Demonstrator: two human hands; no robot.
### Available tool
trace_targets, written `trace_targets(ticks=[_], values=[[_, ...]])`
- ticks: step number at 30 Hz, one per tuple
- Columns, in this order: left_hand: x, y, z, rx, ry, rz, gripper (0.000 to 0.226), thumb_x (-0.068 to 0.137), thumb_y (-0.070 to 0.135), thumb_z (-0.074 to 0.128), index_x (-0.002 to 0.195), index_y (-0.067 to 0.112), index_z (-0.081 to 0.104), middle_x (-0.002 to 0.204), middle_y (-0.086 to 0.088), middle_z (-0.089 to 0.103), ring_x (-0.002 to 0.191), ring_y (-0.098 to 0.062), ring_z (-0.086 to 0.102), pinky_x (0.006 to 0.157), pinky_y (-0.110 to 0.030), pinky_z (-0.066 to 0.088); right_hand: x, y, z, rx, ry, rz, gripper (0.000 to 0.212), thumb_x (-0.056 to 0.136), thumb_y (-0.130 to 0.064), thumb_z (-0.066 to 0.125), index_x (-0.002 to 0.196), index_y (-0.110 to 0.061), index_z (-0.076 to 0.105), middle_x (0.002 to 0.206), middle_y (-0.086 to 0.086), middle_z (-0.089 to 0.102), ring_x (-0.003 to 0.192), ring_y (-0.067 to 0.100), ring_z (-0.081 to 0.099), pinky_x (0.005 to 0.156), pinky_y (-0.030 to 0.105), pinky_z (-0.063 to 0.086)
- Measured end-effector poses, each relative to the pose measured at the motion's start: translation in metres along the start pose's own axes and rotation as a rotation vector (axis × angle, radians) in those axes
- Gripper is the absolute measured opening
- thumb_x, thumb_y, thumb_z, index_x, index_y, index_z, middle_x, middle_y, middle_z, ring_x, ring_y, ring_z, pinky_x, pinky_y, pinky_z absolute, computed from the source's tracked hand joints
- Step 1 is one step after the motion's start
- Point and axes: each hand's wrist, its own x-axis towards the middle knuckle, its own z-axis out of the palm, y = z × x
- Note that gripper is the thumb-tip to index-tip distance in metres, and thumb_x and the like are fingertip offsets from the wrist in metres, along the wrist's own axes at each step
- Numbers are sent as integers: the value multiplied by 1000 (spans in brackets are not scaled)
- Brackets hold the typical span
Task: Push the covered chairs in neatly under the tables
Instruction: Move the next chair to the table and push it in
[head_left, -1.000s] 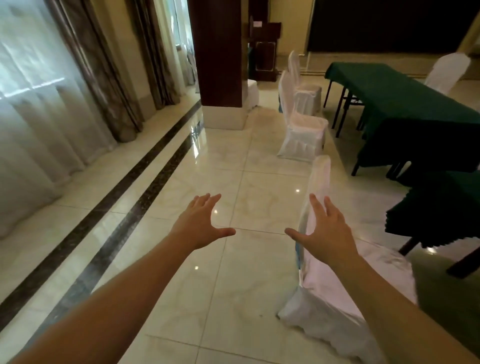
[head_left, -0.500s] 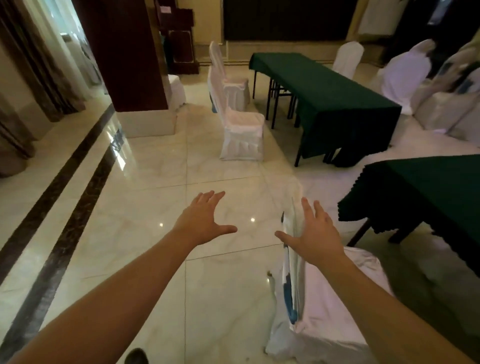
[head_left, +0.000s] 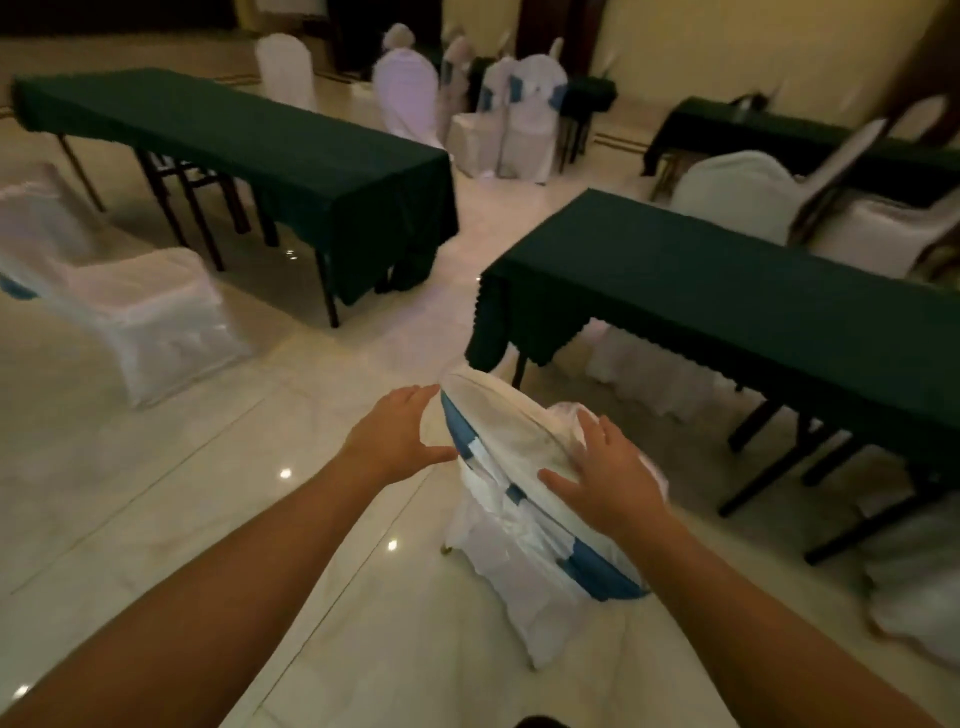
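White loose cover cloth on the chair (head_left: 524, 499) will likely slip; grip the stiff backrest beneath. Both hands (head_left: 400, 436) (head_left: 605, 480) are spread, grasping nothing. Green-draped surface (head_left: 727, 291) lies at 1 o'clock.

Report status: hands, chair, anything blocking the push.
Left hand open beside backrest; right hand open, flat on it, no grip. White fabric-covered chair with blue sash outside dark green-clothed table. Nothing visibly between.
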Motion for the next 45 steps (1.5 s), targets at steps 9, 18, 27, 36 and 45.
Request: trace_targets(ticks=[9, 18, 27, 36, 45], values=[[96, 40, 20, 62, -184, 431, 98, 61, 63, 85, 143, 35, 39, 142, 3, 50, 126, -24, 49, 100, -49, 47, -32, 27, 11, -19, 24, 402, 89, 75, -75, 63, 145, -30, 32, 130, 2, 54, 103, 23, 57, 78, 40, 54], [159, 28, 45, 128, -350, 737, 49, 68, 55, 84, 104, 41, 55, 99, 15, 65, 88, -7, 63, 79, -28, 54, -31, 21, 56, 105, 156, 547, 46, 79, -57, 74, 103, -29, 48, 95, -3, 62, 80, 19, 59, 64, 37, 54], [192, 13, 59, 108, -197, 1001, 33, 67, 47, 87, 83, 28, 65, 76, 10, 65, 65, -7, 63, 56, -15, 44, -20, 19, 45, -41, 118, 559, 36, 80, -53, 71, 98, -27, 55, 88, -4, 65, 76, 21, 63, 60, 31, 47], [264, 20, 68, -7, -65, 1098, 46, 64, 63, 81, 97, 37, 62, 79, 12, 70, 64, -7, 66, 57, -18, 45, 33, 19, 6, -164, 118, 567, 43, 74, -64, 69, 102, -34, 60, 90, -9, 68, 79, 16, 63, 68, 34, 52], [363, -6, 63, 48, -24, 976, 47, 60, 73, 78, 85, 38, 58, 69, 18, 63, 53, 3, 48, 52, -2, 19, 146, 0, -22, -343, 100, 505, 52, 69, -67, 71, 113, -40, 61, 93, -11, 70, 82, 14, 63, 68, 31, 51]])
